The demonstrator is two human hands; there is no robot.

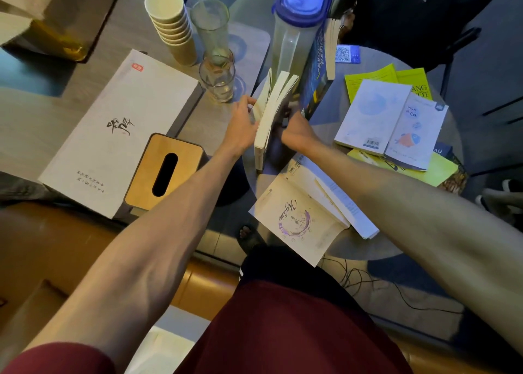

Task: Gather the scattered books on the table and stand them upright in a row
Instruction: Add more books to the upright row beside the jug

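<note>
While both hands clamp upright cream paperbacks (268,113), left hand (243,122) grips left side, right hand (294,130) right; blue book (315,74) leans on pitcher (294,31).

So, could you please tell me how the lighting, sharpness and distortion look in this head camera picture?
Head view: dim, warm light with a bluish cast on the round table; wide-angle bending stretches both forearms at the edges; the left hand and right hand at the upright books look slightly soft; the white box is the brightest area, without hard glare.
</note>
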